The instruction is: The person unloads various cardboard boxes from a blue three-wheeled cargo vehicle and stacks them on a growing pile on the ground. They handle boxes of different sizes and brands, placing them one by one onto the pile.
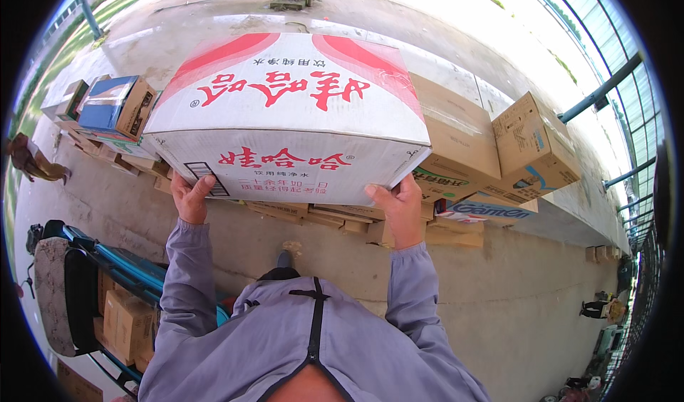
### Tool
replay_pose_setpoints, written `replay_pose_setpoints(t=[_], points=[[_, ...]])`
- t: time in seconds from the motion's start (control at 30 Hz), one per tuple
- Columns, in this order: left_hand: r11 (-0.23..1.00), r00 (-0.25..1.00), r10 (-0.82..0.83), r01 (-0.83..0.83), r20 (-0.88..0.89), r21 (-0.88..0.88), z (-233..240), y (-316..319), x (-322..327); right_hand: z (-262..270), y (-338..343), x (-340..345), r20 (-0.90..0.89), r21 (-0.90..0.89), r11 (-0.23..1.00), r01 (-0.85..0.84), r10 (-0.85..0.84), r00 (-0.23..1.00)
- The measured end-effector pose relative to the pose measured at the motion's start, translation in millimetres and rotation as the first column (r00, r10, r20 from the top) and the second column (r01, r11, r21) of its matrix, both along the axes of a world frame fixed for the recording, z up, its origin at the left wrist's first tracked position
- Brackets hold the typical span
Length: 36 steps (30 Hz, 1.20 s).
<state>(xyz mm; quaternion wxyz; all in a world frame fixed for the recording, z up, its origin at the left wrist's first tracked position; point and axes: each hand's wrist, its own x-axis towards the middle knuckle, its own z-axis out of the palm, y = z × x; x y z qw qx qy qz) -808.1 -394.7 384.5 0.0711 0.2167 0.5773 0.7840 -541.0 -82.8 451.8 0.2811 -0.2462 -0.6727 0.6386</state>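
A large white and red cardboard carton, bearing printed writing, is held up in front of my chest. My left hand grips its lower left corner, thumb on the near face beside a printed black grid. At the lower right corner my right hand has its thumb on the near face and its fingers underneath. Beyond and below the carton stand brown cardboard boxes, among them a big taped box just right of it. The carton hides part of that stack.
A box with a blue wave print sits on the right of the stack. On the left are more boxes, one with a blue top. A blue-framed cart carrying boxes is close by my left side. One person walks at far left; another is far right.
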Motion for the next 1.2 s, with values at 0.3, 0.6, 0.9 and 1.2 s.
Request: replay_pose_setpoints(t=[0.3, 0.6, 0.9, 1.2], points=[[0.977, 0.969, -0.21, 0.211, 0.13, 0.002, -34.8, 68.8, -79.8, -22.9, 23.7, -42.3, 0.017, -0.053, 0.989, 0.135, -0.135, 0.991], [0.945, 0.927, -0.327, 0.326, 0.183, 0.037, -71.4, 110.1, -125.4, -56.1, 32.6, -71.9, 0.012, -0.077, 0.964, 0.255, -0.254, 0.967], [0.938, 0.92, -0.343, 0.345, 0.19, 0.025, -98.1, 122.3, -140.5, -75.8, 33.4, -83.8, 0.001, -0.062, 0.948, 0.313, -0.314, 0.95], [0.937, 0.922, -0.346, 0.348, 0.172, 0.017, -93.9, 119.6, -135.7, -65.6, 25.5, -91.8, 0.085, 0.072, 0.908, 0.413, -0.418, 0.904]])
